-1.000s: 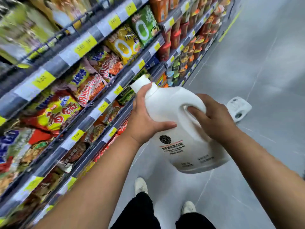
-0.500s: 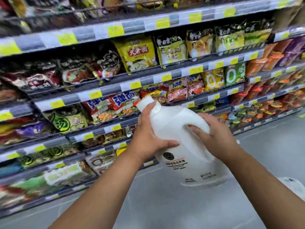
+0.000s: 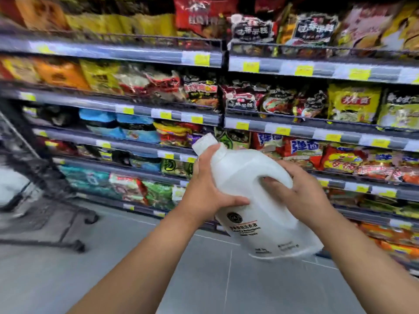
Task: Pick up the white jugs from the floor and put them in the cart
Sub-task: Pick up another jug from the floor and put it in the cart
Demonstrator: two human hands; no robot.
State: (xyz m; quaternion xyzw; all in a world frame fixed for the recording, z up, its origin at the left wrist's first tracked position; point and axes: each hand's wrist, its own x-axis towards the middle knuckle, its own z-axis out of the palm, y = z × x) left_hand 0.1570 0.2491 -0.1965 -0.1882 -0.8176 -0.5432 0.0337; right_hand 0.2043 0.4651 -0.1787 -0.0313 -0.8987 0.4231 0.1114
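Observation:
I hold a large white jug [image 3: 256, 214] with a printed label in mid-air in front of the shelves, tilted with its cap up and to the left. My left hand [image 3: 208, 191] wraps its neck and shoulder. My right hand [image 3: 297, 193] has its fingers through the handle. The dark wire cart [image 3: 34, 177] stands at the far left edge, blurred, with something white inside it.
Supermarket shelves [image 3: 204, 118] packed with noodle packets and yellow price tags fill the view ahead. Grey tiled floor [image 3: 204, 279] lies below and to the left. The cart's black wheels [image 3: 78, 245] rest on the floor at the left.
The view has swung left along the shelves. The jug on the floor has left the frame and the cart has come into view at the left. Both hands keep their hold.

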